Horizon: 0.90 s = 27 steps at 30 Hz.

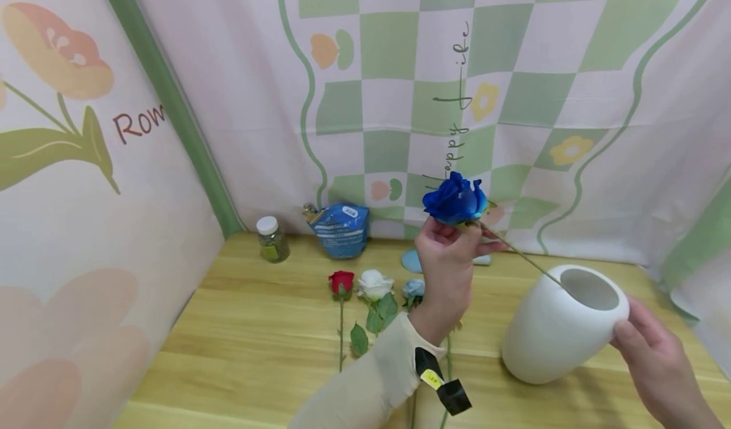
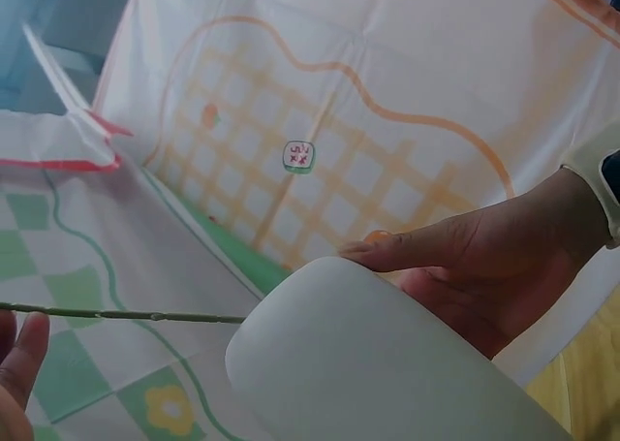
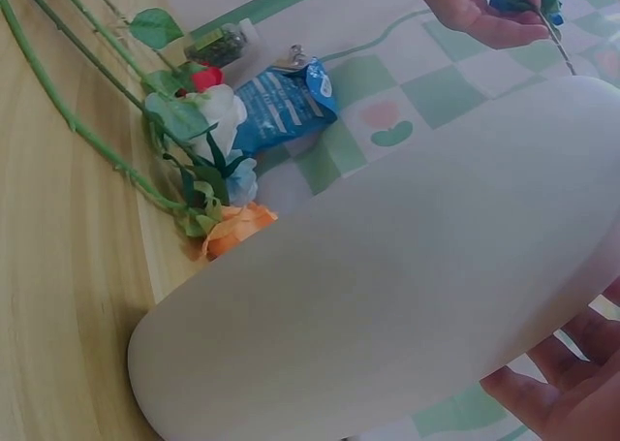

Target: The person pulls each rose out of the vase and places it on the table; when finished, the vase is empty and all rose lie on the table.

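My left hand (image 1: 448, 270) pinches a blue rose (image 1: 455, 199) just under its bloom. Its thin stem (image 2: 145, 316) slants down to the right, the lower end inside the mouth of a white vase (image 1: 554, 334). My right hand (image 1: 657, 353) grips that vase near the rim, thumb at the front and fingers behind. The vase leans, its base low on the table. In the right wrist view the vase body hides part of the right hand's fingers (image 3: 557, 383). The stem's tip is hidden within the vase.
On the wooden table (image 1: 240, 353) lie a red rose (image 1: 341, 283), a white rose (image 1: 375, 284), a light blue rose (image 1: 414, 288) and an orange rose (image 3: 237, 230). Behind them stand a lidded jar (image 1: 273, 242) and a blue bag (image 1: 341, 231). A patterned curtain (image 1: 388, 48) hangs at the back.
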Each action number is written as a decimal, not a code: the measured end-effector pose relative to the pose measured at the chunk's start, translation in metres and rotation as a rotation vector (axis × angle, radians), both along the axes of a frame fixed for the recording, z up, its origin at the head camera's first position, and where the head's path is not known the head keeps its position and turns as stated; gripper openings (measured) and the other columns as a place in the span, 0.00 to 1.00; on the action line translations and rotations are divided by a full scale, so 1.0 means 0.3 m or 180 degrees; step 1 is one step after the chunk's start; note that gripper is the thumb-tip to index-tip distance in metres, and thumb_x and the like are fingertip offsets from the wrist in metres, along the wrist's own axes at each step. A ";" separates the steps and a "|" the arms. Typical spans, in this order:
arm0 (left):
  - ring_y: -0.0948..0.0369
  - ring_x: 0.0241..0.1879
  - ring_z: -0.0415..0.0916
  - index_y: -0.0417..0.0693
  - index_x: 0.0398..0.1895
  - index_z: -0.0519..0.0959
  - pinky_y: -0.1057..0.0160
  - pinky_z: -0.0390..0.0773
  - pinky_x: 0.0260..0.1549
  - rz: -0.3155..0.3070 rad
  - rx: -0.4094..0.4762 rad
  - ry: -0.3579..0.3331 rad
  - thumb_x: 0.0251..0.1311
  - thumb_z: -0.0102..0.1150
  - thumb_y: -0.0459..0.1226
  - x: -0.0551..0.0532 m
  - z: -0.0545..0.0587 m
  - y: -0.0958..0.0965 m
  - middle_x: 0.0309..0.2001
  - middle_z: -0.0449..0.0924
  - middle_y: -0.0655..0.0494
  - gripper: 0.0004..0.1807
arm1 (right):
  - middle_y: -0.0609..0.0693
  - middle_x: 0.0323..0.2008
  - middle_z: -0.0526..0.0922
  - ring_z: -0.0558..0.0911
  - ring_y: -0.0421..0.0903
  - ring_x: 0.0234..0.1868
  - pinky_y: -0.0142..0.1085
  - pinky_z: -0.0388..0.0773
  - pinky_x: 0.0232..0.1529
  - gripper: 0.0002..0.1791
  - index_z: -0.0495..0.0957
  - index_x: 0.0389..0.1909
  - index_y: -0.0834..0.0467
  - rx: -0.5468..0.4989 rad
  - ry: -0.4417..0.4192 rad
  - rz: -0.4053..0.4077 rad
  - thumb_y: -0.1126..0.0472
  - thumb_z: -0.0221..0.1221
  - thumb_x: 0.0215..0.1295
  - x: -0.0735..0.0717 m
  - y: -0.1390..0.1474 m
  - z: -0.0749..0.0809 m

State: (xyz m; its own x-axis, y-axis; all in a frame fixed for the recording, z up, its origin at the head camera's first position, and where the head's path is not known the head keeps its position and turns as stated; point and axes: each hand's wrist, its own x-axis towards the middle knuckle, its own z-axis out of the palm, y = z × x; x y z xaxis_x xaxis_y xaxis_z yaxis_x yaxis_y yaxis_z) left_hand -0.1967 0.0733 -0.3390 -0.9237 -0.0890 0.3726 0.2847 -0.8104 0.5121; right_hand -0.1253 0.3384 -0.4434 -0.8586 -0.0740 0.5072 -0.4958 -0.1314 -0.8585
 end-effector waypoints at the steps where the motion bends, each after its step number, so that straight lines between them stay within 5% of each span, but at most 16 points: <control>1: 0.66 0.27 0.83 0.41 0.52 0.77 0.63 0.88 0.27 0.0019 0.0000 -0.0012 0.54 0.57 0.24 0.000 -0.002 -0.002 0.33 0.82 0.60 0.20 | 0.46 0.64 0.78 0.78 0.34 0.61 0.20 0.77 0.56 0.25 0.65 0.71 0.65 -0.0018 0.0005 0.0021 0.75 0.37 0.77 0.000 0.000 0.000; 8: 0.64 0.26 0.83 0.39 0.54 0.75 0.62 0.88 0.27 0.0112 0.0044 -0.0257 0.57 0.59 0.26 -0.007 -0.013 -0.014 0.33 0.81 0.56 0.20 | 0.46 0.64 0.78 0.79 0.34 0.62 0.20 0.77 0.56 0.25 0.64 0.71 0.65 -0.0052 -0.0004 0.0023 0.75 0.38 0.77 -0.001 0.002 -0.003; 16: 0.62 0.25 0.83 0.43 0.44 0.76 0.59 0.88 0.25 0.0178 0.0066 -0.0554 0.58 0.61 0.29 -0.024 -0.028 -0.024 0.27 0.80 0.56 0.11 | 0.45 0.65 0.77 0.78 0.34 0.62 0.20 0.77 0.56 0.25 0.64 0.72 0.64 -0.0091 -0.0004 0.0059 0.75 0.38 0.77 -0.002 0.004 -0.003; 27: 0.60 0.24 0.81 0.46 0.41 0.76 0.59 0.88 0.25 0.0185 0.0197 -0.0941 0.59 0.58 0.30 -0.033 -0.052 -0.037 0.29 0.77 0.56 0.08 | 0.47 0.66 0.77 0.78 0.35 0.62 0.21 0.77 0.57 0.25 0.63 0.72 0.66 -0.0158 0.0075 0.0165 0.75 0.38 0.77 -0.006 0.000 -0.003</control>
